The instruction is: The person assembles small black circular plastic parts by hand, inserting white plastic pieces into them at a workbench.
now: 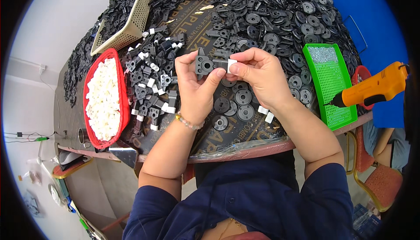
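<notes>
My left hand [196,90] grips a black plastic bracket [205,64] with a round hole, held above the table. My right hand [258,74] pinches a small white plastic piece [231,65] against the bracket's right end. Both hands meet over the middle of the table. Below them lie several black round discs [238,104] and two loose white pieces [266,113]. To the left sits a pile of black brackets fitted with white pieces [153,86].
A red basket of white pieces [105,97] stands at the left, a beige basket [131,19] behind it. Heaps of black discs [280,16] cover the far table. A green tray [332,86] and an orange power screwdriver [376,86] are at the right.
</notes>
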The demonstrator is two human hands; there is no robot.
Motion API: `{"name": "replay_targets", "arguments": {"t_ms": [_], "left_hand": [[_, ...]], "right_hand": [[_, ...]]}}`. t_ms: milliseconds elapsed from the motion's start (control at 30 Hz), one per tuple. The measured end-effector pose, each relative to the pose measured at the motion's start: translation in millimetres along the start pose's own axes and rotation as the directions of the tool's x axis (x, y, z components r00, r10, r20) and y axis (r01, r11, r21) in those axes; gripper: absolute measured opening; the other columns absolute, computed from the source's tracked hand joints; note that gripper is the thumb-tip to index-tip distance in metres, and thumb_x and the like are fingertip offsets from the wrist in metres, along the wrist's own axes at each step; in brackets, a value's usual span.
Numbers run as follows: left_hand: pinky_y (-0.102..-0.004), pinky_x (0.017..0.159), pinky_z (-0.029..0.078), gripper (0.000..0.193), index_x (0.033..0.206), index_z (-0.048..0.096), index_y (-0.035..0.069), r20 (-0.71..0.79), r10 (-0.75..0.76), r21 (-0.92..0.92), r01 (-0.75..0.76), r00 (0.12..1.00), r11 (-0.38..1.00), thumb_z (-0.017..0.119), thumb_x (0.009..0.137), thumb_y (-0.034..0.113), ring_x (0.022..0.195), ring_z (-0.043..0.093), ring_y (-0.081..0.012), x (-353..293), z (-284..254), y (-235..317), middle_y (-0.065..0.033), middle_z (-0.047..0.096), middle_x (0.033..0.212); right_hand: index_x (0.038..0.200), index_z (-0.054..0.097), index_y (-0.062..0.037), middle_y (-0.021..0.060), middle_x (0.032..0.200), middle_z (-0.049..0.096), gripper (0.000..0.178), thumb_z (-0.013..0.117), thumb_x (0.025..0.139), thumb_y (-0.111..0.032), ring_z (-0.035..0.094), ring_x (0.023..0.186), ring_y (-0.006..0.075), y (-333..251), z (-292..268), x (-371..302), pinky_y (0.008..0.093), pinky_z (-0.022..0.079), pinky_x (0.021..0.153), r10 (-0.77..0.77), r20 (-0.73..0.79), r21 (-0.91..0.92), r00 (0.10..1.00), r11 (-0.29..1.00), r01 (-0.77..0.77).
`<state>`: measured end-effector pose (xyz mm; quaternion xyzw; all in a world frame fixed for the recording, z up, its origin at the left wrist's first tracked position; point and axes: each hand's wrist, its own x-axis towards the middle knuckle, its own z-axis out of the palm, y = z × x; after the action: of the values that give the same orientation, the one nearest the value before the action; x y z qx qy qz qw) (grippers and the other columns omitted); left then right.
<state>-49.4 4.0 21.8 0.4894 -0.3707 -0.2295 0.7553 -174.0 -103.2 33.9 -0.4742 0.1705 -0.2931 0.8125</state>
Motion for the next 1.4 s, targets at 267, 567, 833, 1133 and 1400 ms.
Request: {"name": "replay_targets", "arguments": {"t_ms": [267,567,833,1133,1400], "left_hand": [[-0.0319,0.086,0.054,0.056,0.136,0.041,0.007,0.506,-0.349,-0.41,0.577,0.788,0.706,0.072,0.091,0.021,0.098,0.063,-0.0166,11,-20,-4,-0.0073,0.061,0.112],[-0.0316,0.079,0.053,0.061,0.135,0.047,0.002,0.634,-0.486,-0.135,0.705,0.601,0.696,0.033,0.105,0.053,0.102,0.063,-0.0181,6,-12,1,-0.0102,0.062,0.118],[-0.0334,0.081,0.053,0.045,0.114,0.061,0.0,0.624,-0.49,-0.216,0.737,0.608,0.64,0.046,0.104,0.041,0.099,0.065,-0.0235,12,-22,-2,-0.0168,0.065,0.109],[-0.0366,0.089,0.051,0.047,0.138,0.037,0.003,-0.249,-0.302,-0.531,0.131,0.92,0.837,0.039,0.106,0.038,0.114,0.059,-0.0292,48,-63,3,-0.0192,0.052,0.133],[-0.0386,0.113,0.035,0.044,0.139,0.05,0.003,0.239,-0.087,0.589,-0.074,0.967,0.804,0.052,0.096,0.008,0.136,0.045,-0.0329,38,-48,-22,-0.0185,0.05,0.143]], "right_hand": [[0.135,0.048,-0.0016,0.0091,0.136,0.05,0.081,0.089,0.072,-0.032,0.045,0.128,0.0174,3,1,0,0.0329,0.043,0.104,-0.022,0.346,-0.079,0.938,0.995,0.053],[0.129,0.05,-0.0037,0.0101,0.124,0.061,0.07,0.085,0.068,-0.004,0.064,0.099,0.015,-19,7,-11,0.0298,0.055,0.087,-0.154,0.201,-0.525,0.967,0.817,0.239],[0.145,0.043,-0.0092,0.0135,0.137,0.056,0.1,0.092,0.061,-0.029,0.05,0.131,0.0284,-13,-6,4,0.0421,0.035,0.113,-0.23,0.337,-0.713,0.913,0.57,0.407],[0.116,0.067,-0.0046,0.0097,0.102,0.068,0.03,0.068,0.088,-0.014,0.06,0.101,0.0246,-19,-51,28,0.0349,0.047,0.092,-0.448,0.166,-0.951,0.879,0.162,0.262],[0.107,0.07,-0.0064,0.0069,0.107,0.063,0.03,0.075,0.079,-0.011,0.055,0.107,0.0285,14,-40,27,0.0401,0.045,0.093,-0.295,0.412,-0.908,0.862,-0.209,0.362]]}}
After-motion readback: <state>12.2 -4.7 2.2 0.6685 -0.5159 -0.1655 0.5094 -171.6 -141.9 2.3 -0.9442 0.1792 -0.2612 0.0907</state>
